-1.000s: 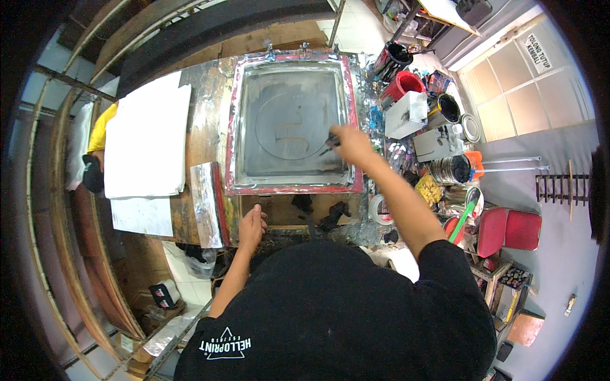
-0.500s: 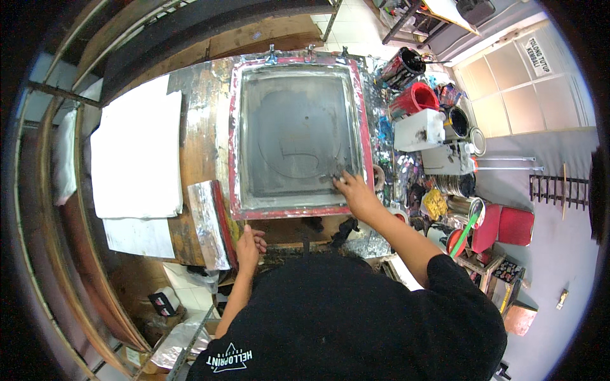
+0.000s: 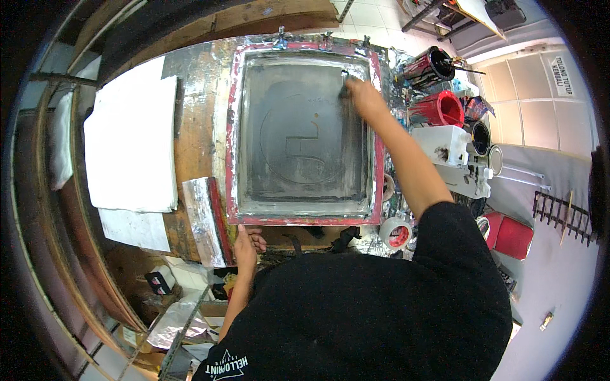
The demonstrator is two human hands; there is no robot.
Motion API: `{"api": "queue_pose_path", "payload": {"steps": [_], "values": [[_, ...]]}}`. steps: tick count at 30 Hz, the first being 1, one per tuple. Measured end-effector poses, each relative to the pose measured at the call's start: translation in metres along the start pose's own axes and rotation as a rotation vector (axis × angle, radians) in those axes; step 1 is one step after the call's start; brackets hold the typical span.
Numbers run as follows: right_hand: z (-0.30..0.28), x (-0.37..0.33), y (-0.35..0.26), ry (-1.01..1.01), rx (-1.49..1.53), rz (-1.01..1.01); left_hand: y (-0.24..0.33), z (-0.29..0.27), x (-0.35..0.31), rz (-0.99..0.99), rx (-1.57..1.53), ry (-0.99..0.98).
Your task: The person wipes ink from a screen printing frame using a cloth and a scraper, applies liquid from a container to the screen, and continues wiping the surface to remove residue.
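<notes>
A screen-printing frame (image 3: pixel 378 181) with red, paint-smeared edges lies on the worktable, its grey mesh (image 3: pixel 267 159) showing a faint circle with a shape inside. Over the mesh's far right part, my right hand (image 3: pixel 366 103) is closed on a small dark wad that looks like a rag, pressed against the surface. The wad is partly hidden by my fingers. My left hand (image 3: pixel 247 244) is at the near left corner of the frame, thumb up by its edge, fingers loosely bent and apart with nothing in them. Beside it lies a paint-streaked squeegee (image 3: pixel 206 219).
White sheets (image 3: pixel 130 146) are stacked on the left. Clamps (image 3: pixel 326 42) grip the frame's far edge. On the right stand a black paint can (image 3: pixel 435 65), a red bucket (image 3: pixel 447 109) and white jugs (image 3: pixel 438 143). A tape roll (image 3: pixel 396 233) lies near the frame's near right corner.
My right hand has moved from the mesh's near right corner to its far right part. The lines on the mesh show more clearly. My left hand stays by the near left corner. The view has shifted slightly.
</notes>
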State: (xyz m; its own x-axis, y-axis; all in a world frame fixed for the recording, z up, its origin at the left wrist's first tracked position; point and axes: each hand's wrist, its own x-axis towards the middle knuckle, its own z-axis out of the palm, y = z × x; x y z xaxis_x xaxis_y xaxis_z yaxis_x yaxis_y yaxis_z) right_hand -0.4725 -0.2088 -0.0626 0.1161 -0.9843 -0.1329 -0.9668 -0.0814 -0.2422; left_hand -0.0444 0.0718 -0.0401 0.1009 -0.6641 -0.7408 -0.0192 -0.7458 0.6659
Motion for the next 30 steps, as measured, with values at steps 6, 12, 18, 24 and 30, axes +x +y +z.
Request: {"api": "queue_pose_path", "payload": {"steps": [6,12,18,24,30], "values": [[0.008,-0.229,-0.091,-0.11,0.062,-0.103,-0.018,0.003,0.004,0.002,-0.225,-0.065],[0.025,-0.149,-0.075,0.149,0.068,0.145,-0.033,-0.013,-0.003,-0.022,-0.242,-0.063],[-0.005,0.033,-0.01,0.171,-0.206,0.267,-0.039,-0.029,-0.006,-0.009,-0.146,-0.032],[0.035,-0.094,-0.02,0.045,-0.046,-0.053,-0.064,-0.03,-0.01,-0.022,-0.134,-0.056],[0.016,-0.221,-0.096,-0.106,0.26,-0.28,-0.076,-0.032,-0.011,0.051,-0.156,-0.049]]}}
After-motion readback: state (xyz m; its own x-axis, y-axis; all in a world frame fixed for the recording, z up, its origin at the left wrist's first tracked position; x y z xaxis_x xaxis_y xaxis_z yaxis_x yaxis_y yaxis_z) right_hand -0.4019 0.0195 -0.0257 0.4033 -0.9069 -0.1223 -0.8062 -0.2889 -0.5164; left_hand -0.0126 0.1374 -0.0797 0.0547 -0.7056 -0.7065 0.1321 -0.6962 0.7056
